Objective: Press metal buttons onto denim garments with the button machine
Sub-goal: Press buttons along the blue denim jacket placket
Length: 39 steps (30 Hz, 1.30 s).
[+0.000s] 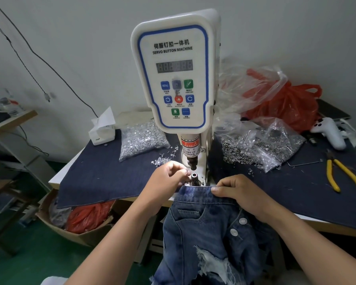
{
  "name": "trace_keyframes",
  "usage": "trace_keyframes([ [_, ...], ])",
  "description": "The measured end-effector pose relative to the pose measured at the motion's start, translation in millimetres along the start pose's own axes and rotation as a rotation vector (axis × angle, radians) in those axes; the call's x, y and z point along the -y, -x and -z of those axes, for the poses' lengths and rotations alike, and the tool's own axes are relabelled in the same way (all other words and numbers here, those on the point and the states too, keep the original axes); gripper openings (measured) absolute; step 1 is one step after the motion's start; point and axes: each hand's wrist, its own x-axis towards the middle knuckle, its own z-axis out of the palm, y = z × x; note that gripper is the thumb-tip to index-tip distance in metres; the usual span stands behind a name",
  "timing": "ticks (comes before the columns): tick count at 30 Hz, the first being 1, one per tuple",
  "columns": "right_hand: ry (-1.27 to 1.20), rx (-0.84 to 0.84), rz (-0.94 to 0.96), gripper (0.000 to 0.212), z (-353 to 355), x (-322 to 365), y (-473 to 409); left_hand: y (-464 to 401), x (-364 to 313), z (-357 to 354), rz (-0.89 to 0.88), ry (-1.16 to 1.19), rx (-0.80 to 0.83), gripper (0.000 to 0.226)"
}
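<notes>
Your left hand [169, 174] is at the lower die [194, 176] of the machine [173, 75], its fingers curled with the tips pinched together right beside the die top. Whether they hold a small part you cannot tell; the tips are too blurred. The punch [192, 162] hangs just above the die, apart from it.

Your right hand [237, 192] grips the waistband of the jeans [203, 229], thumb lying flat along the band's top edge and fingers curled over behind it. The waistband sits at the table [56, 177] edge, just in front of the die base and not on the die. The rest of the jeans hangs down off the table toward you, with a frayed tear low on the leg. Two buttons [243, 221] show on the fly, below your right wrist.

A dark denim cloth [103, 169] covers the tabletop. Left of the machine lies a clear bag of tacks [141, 139], with loose tacks spilled near your left hand. Right of it is a clear bag of caps [261, 147], a red bag [286, 103] behind that, and yellow-handled pliers [343, 173] farther right. A cardboard box [80, 221] with red plastic sits on the floor under the table's left edge.
</notes>
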Motion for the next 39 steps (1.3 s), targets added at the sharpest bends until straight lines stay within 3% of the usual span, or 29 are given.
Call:
trace_keyframes([
  [2,-0.004,-0.004,-0.008,0.037,-1,1,0,6,2,3,-0.037,-0.018,0.002,0.012],
  [6,-0.033,0.031,-0.039,0.028,2,10,2,25,1,15,-0.239,-0.319,0.104,0.017],
  [11,0.031,0.203,0.001,0.025,-4,38,14,44,-1,23,-0.235,-0.59,0.337,0.058],
  [13,0.002,0.253,0.045,0.028,-10,47,17,46,-3,25,-0.181,-0.669,0.543,0.051],
  [15,-0.08,0.262,0.063,0.025,-11,56,19,46,-3,26,-0.139,-0.58,0.675,0.033],
  [19,-0.131,0.267,-0.006,0.016,4,64,17,42,1,44,-0.096,-0.083,0.556,0.018],
  [22,0.124,0.37,-0.15,0.041,18,60,14,42,6,44,-0.068,0.141,0.554,0.022],
  [24,0.211,0.348,-0.211,0.054,23,56,13,41,14,35,0.005,0.273,0.523,0.034],
  [27,0.184,0.248,-0.23,0.055,29,44,13,37,22,27,0.107,0.433,0.46,0.041],
  [33,-0.128,0.053,-0.204,0.036,26,33,-3,15,12,28,0.057,0.313,0.251,0.036],
  [36,-0.063,0.012,-0.206,0.041,25,40,-16,3,6,27,0.038,0.209,0.145,0.024],
  [39,0.035,0.036,-0.198,0.05,26,41,-24,-5,9,28,0.02,0.179,0.14,0.035],
])
